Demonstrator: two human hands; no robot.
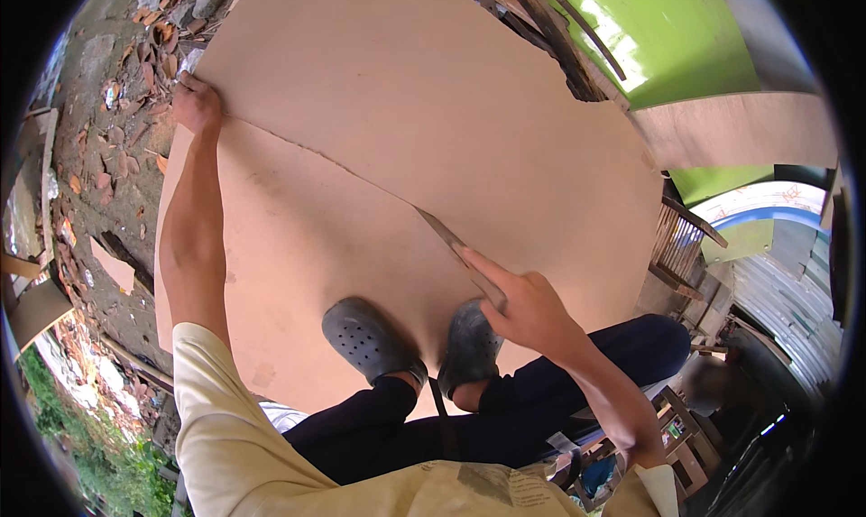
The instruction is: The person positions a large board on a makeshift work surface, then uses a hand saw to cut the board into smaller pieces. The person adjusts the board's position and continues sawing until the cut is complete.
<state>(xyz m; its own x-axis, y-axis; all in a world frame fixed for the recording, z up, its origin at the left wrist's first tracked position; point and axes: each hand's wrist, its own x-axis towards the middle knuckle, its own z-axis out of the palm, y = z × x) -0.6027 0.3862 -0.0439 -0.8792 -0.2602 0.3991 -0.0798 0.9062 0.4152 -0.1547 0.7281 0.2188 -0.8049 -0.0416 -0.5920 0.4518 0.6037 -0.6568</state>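
Note:
Beneath me lies a large thin tan board point(469, 111), with a ragged cut line point(311, 150) running across it from its left edge to a long narrow blade. That blade belongs to a knife point(439, 230) gripped in my right hand point(532, 311), index finger stretched along its back. The knife's tip meets the end of the cut line; its handle is mostly covered by my fingers. At the far left edge, my left hand point(198, 105) is closed on the board beside the start of the cut. Both my feet, in dark grey clogs point(367, 338), stand on the board's near part.
Dry leaves point(161, 52) and rubble litter the ground at left. Dark wooden pieces point(541, 21) lie along the board's far right edge, near a green panel point(667, 39). A slatted wooden piece point(677, 242) and corrugated metal sheets point(785, 291) stand at right.

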